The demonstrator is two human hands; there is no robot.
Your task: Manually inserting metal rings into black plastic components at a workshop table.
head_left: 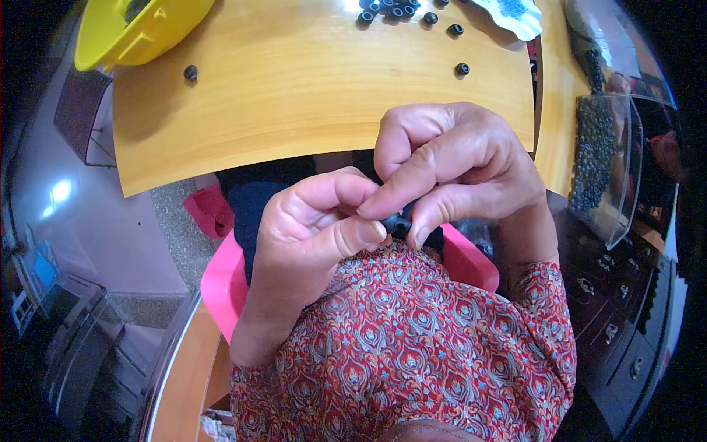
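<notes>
Red patterned fabric (427, 324) fills the lower middle of my view, with a pink plastic chair (225, 283) behind it. Just above, at mid-frame, I find a small black fitting (399, 225) among the fingertips. It lies right of the left hand (313, 221)'s thumb tip and left of the right hand (464, 166)'s thumb, near to both; its long axis looks crosswise, though fingers hide much. Left thumb and forefinger appear pinched on it; I cannot tell whether the right fingers grip. Beyond, loose black fittings (462, 69) dot the wooden tabletop (294, 103), below a yellow plastic basin (147, 43), upper left.
</notes>
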